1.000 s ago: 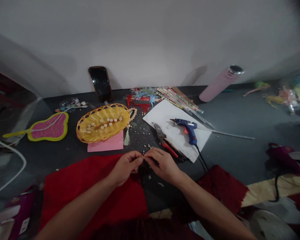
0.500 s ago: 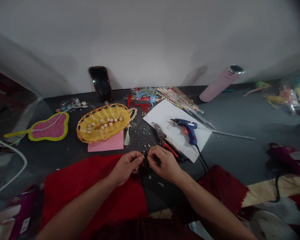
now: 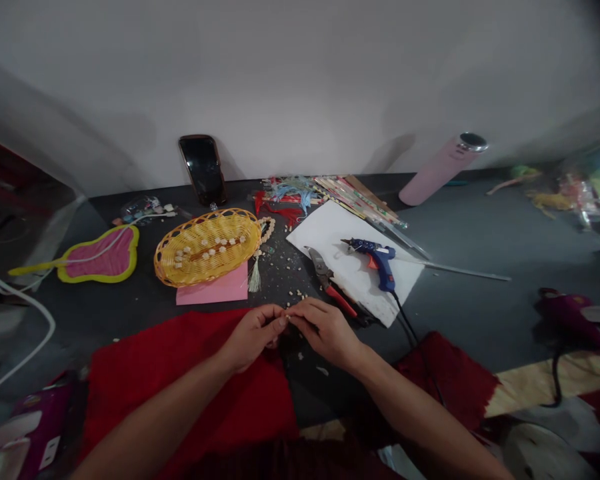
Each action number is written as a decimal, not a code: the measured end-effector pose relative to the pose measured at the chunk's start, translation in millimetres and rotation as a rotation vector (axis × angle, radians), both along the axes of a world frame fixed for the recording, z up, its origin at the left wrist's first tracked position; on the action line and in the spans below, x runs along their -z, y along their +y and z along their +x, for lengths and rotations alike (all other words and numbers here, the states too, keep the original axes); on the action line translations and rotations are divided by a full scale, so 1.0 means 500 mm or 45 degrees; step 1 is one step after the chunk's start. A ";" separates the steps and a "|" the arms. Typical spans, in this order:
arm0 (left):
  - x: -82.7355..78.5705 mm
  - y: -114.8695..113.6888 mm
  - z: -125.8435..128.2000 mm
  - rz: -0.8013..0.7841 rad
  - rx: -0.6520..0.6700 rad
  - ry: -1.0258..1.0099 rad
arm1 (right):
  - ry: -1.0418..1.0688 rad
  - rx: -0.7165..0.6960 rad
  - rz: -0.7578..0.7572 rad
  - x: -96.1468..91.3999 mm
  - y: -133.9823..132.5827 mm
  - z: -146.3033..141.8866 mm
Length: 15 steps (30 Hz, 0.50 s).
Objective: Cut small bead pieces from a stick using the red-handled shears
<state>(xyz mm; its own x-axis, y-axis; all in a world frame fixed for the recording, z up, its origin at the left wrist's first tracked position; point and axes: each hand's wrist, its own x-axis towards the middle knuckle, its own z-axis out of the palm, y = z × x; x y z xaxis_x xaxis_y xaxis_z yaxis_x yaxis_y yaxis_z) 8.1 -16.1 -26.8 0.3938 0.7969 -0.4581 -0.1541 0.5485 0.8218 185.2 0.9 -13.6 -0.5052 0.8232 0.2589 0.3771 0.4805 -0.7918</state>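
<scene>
My left hand (image 3: 257,333) is closed in a pinch above the edge of a red cloth (image 3: 190,387). Between its fingertips shows a tiny pale piece (image 3: 288,318), too small to name for certain. My right hand (image 3: 327,330) is also pinched, its fingertips meeting the left ones at that piece. Just beyond them, small pale bits (image 3: 296,295) lie scattered on the dark table. Pruning shears (image 3: 337,293) with red handles rest beside my right hand. A blue glue gun (image 3: 377,257) lies on white paper (image 3: 315,230) farther right.
A yellow wicker basket (image 3: 205,263) holding pale flower-like pieces sits on a pink sheet (image 3: 230,287). Behind stand a phone (image 3: 203,170) and a pink tumbler (image 3: 437,173). Tassels (image 3: 293,193) and sticks (image 3: 355,197) lie at the back. The gun's cord (image 3: 405,320) runs toward me.
My right hand has moved left, and its fingertips now meet those of my left hand at the tiny pale piece. The left hand has stayed nearly still.
</scene>
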 end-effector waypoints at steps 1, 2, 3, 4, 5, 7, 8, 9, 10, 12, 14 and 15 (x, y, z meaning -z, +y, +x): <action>-0.001 0.000 0.000 0.002 0.000 -0.011 | -0.007 -0.002 -0.005 0.000 0.000 0.000; -0.002 0.000 0.000 0.002 -0.005 -0.018 | -0.013 -0.004 -0.008 0.000 0.000 0.000; -0.003 0.000 0.000 0.002 -0.011 -0.021 | -0.016 -0.004 -0.009 0.000 0.000 0.000; -0.005 0.000 0.001 0.001 -0.014 -0.019 | -0.015 -0.003 -0.008 0.000 0.000 0.000; -0.005 -0.001 0.002 -0.002 -0.015 -0.012 | -0.011 -0.003 -0.005 0.000 0.000 0.000; -0.005 -0.001 0.003 -0.004 -0.017 0.007 | 0.001 -0.003 -0.005 0.000 0.000 0.000; -0.004 -0.001 0.003 -0.004 -0.018 0.017 | 0.004 0.001 -0.007 0.001 0.000 0.001; -0.003 -0.002 0.003 -0.006 -0.021 0.025 | 0.004 0.008 -0.011 0.001 0.000 0.001; -0.002 -0.001 0.003 -0.011 -0.026 0.032 | 0.002 0.019 -0.018 0.003 0.001 0.001; 0.000 -0.001 0.003 -0.022 -0.037 0.033 | -0.008 0.055 -0.032 0.005 0.001 0.002; 0.000 0.000 0.003 -0.019 -0.038 0.017 | -0.019 0.079 -0.044 0.007 0.001 0.003; -0.001 0.000 0.003 -0.007 -0.034 0.012 | -0.025 0.082 -0.045 0.007 0.000 0.003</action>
<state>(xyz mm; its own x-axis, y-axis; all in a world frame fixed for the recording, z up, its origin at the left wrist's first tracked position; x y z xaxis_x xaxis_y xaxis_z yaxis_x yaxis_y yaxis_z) 9.4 -16.2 -26.5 0.3678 0.8047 -0.4660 -0.1613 0.5487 0.8203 186.7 1.0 -17.4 -0.4552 0.8629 0.2196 0.4218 0.4262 -0.8002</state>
